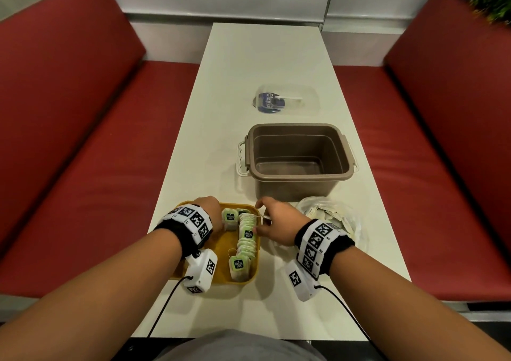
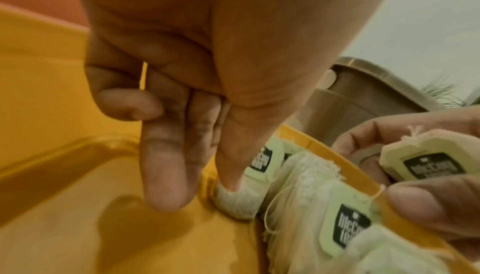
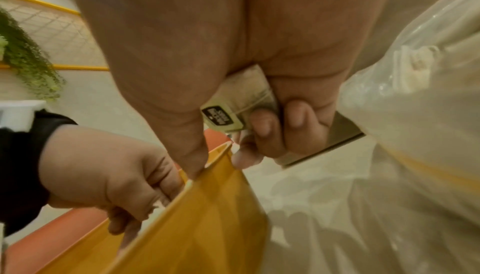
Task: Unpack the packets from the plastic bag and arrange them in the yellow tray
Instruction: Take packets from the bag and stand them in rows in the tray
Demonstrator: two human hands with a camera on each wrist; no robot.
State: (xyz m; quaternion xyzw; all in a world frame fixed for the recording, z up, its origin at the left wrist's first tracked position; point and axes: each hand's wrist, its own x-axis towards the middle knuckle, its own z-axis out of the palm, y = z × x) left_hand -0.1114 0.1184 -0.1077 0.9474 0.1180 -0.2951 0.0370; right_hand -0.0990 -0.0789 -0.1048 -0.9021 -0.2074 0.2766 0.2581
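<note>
Partly done: one row of packets (image 1: 247,239) fills the yellow tray (image 1: 221,246); more remain in the plastic bag (image 1: 330,217). Right hand (image 1: 278,221) pinches one packet; left hand (image 1: 211,212), fingers straight, steadies the row.

Dark labels reading "McCoy teas" on the pale green packet tags (image 1: 239,264), "Clavs" partly legible on a clear wrapper (image 1: 276,101)

packets (image 1: 244,239) in tray (image 1: 221,246) | bag (image 1: 336,217) right of tray | tub (image 1: 297,156) behind both

One table (image 1: 265,56) carried one yellow tray (image 1: 221,250), one brown bin (image 1: 297,156), one plastic bag (image 1: 331,217) and one clear pouch (image 1: 287,99); packets (image 1: 247,239) too many to count.
</note>
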